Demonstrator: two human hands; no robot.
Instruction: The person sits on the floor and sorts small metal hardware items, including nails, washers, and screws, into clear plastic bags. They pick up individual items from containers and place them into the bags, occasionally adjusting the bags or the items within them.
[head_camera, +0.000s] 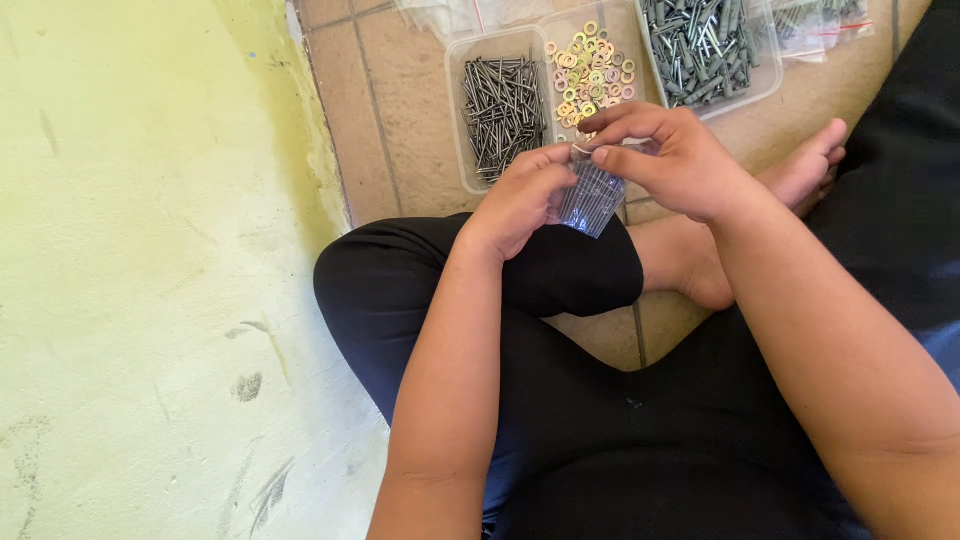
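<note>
— What is held in the hands?

— A small clear bag (592, 197) with thin grey nails inside is held by both hands. Its top edge is pinched by the fingers of the left hand (525, 197) on the left side, and by the thumb and fingers of the right hand (672, 160) on the right side. Both hands are closed tight on the bag.

— Where is the bag kept?

— It is held up in the middle of the scene, above a bent knee in black trousers (480, 290). A bare foot (800, 170) is seen just to the right of the hands.

— What is seen on the far side?

— Three clear tubs are laid on the tiled floor (400, 110). The left tub (500, 110) is filled with long grey nails. The middle tub (592, 70) is filled with small gold and silver rings. The right tub (705, 45) is filled with grey plugs and screws. More clear bags (820, 20) are piled at the far right. A yellow-green wall (150, 250) is seen on the left.
</note>
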